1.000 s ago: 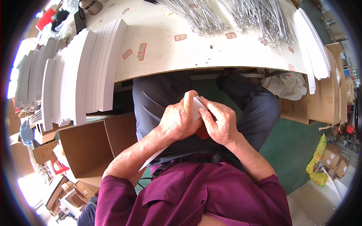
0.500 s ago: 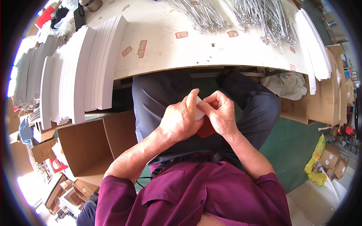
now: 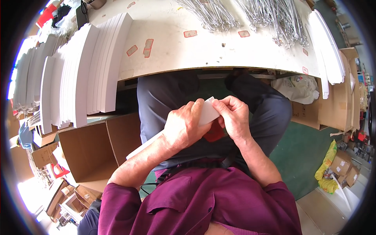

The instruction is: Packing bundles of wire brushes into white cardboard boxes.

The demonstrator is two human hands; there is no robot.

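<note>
A long, narrow white box [image 3: 208,112] lies slantwise across my lap, its far part running down beneath my left forearm. My left hand [image 3: 183,124] is wrapped round it near its upper end. At that end, the thumb and fingers of my right hand [image 3: 235,117] pinch the edge or flap. What is inside the box, if anything, cannot be seen. Below the hands, a red patch [image 3: 214,134] shows, partly hidden.
Long white boxes [image 3: 84,74] stand in rows at the table's left edge; more white boxes [image 3: 329,51] lie at its right. Bundles of metal rods with looped ends [image 3: 276,19] cover the back of the table [image 3: 172,51]. An open cardboard carton [image 3: 88,150] sits at my left.
The white box now shows more, reaching below my left forearm. My right hand has shifted slightly right, and my left hand has turned a little, its index finger lowered onto the box.
</note>
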